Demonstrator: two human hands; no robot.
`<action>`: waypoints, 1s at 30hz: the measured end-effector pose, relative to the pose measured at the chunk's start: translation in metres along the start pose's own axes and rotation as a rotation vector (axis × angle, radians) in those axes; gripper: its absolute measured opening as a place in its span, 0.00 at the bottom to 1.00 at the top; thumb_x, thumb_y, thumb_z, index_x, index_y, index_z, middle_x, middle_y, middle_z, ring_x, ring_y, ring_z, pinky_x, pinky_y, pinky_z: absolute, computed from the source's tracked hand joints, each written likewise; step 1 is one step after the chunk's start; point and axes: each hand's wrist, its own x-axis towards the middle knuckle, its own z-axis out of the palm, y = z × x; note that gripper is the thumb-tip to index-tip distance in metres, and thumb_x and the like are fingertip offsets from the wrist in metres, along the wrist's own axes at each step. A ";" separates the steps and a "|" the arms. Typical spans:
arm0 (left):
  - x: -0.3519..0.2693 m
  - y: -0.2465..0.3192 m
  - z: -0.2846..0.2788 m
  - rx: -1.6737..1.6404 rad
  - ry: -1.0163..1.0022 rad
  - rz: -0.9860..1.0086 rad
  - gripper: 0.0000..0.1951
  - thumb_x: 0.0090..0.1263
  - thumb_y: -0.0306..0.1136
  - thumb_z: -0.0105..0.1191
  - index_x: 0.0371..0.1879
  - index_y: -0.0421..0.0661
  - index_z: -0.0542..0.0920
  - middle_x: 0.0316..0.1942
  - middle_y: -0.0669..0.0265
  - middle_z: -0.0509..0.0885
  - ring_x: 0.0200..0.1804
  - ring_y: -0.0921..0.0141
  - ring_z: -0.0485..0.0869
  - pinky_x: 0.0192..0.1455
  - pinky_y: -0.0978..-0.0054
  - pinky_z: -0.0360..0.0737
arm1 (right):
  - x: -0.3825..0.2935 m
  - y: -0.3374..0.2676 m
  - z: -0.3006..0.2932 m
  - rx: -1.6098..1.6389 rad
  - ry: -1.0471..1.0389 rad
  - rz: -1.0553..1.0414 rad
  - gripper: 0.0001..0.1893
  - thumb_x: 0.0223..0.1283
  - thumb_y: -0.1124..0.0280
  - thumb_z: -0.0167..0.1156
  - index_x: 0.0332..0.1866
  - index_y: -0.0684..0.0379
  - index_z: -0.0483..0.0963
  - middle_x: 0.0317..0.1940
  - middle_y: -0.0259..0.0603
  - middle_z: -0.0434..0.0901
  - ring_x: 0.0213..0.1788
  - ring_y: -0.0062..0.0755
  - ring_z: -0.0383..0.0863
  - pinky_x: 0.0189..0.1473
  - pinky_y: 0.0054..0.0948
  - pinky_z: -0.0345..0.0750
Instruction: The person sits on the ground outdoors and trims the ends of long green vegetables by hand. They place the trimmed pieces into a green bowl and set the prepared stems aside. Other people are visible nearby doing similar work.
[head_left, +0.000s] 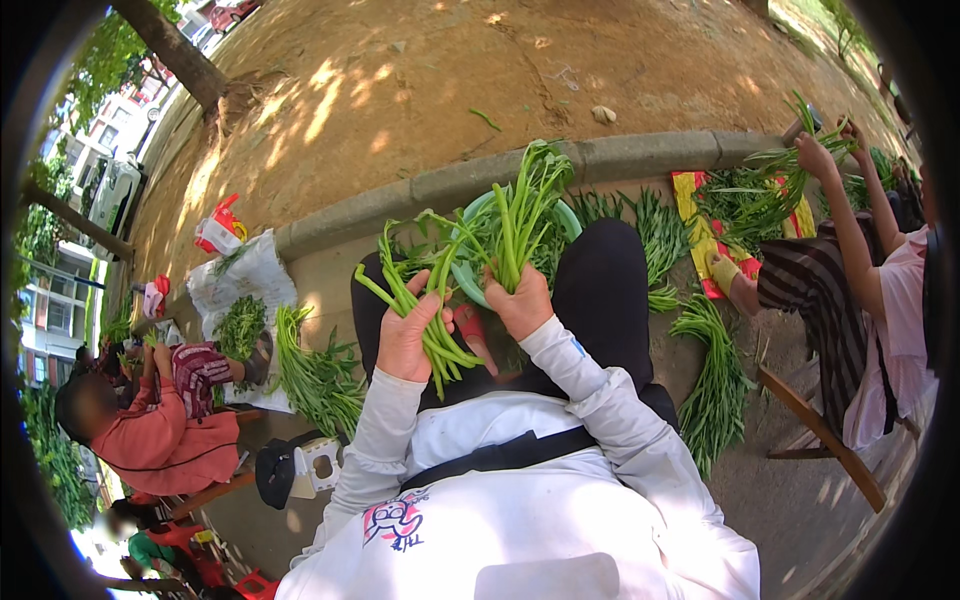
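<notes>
My left hand (409, 330) is closed around several green leafy-vegetable stems (448, 346), whose cut ends point down toward my lap. In my right hand (523, 304) is a second bunch of stems (511, 236), held upright with its leaves at the top. The two hands are a short way apart above my knees. Behind the right-hand bunch, a pale green plastic basin (568, 219) stands between my legs with loose greens in it; the bunch hides part of it. A red sandal (471, 324) shows on my foot below.
Bundles of long-stemmed greens lie on the ground at left (311, 367) and right (712, 375). A concrete kerb (480, 176) runs ahead. People sit on both sides: one in a red top (169, 442), another in striped trousers (802, 300) handling greens. A white sack (247, 281) is spread at left.
</notes>
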 end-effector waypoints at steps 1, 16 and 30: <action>0.001 0.001 -0.001 -0.013 0.003 0.002 0.21 0.65 0.28 0.56 0.57 0.44 0.70 0.40 0.62 0.78 0.33 0.72 0.78 0.34 0.75 0.78 | 0.002 0.003 -0.001 -0.039 0.045 -0.003 0.13 0.50 0.75 0.59 0.42 0.66 0.73 0.31 0.47 0.80 0.33 0.36 0.81 0.39 0.30 0.76; 0.006 0.013 -0.009 -0.094 0.073 0.109 0.20 0.65 0.28 0.55 0.56 0.45 0.70 0.41 0.63 0.77 0.33 0.73 0.78 0.34 0.76 0.79 | 0.041 0.012 -0.068 1.215 0.321 0.340 0.13 0.63 0.58 0.58 0.36 0.56 0.67 0.25 0.33 0.70 0.25 0.27 0.71 0.28 0.29 0.72; 0.005 -0.008 0.008 -0.146 0.047 -0.064 0.15 0.66 0.29 0.55 0.51 0.46 0.74 0.40 0.67 0.78 0.36 0.72 0.80 0.37 0.72 0.80 | 0.030 -0.017 -0.043 0.694 0.043 0.607 0.19 0.59 0.52 0.60 0.39 0.58 0.67 0.24 0.33 0.69 0.21 0.25 0.70 0.21 0.26 0.72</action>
